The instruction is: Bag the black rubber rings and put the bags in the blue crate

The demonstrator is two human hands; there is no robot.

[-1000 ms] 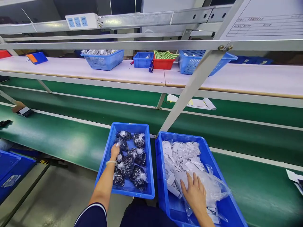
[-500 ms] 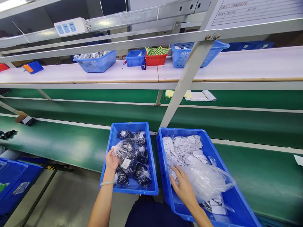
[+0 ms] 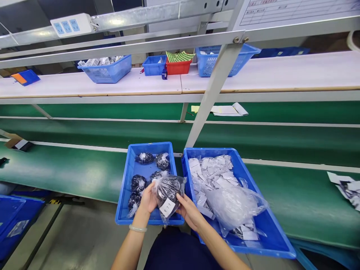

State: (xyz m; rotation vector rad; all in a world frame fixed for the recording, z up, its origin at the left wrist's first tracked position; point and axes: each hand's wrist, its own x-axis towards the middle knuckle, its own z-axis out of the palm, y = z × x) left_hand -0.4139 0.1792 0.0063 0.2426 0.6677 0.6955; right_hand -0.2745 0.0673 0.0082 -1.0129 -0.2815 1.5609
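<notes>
The left hand (image 3: pixel 148 200) and right hand (image 3: pixel 189 210) are both gripping 1 crinkly clear bag of dark parts (image 3: pixel 168 193), cradling it from either side above the near rim of the left blue tray (image 3: pixel 125 195), its white label facing up. Similar knotted bags are lying in that rigid plastic tray, while the right blue tray (image 3: pixel 264 225) on the green surface (image 3: pixel 70 168) is holding thin white packets under loose film.

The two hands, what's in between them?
In the head view, a clear bag of dark parts with a white label sits between the left hand and right hand.
</notes>
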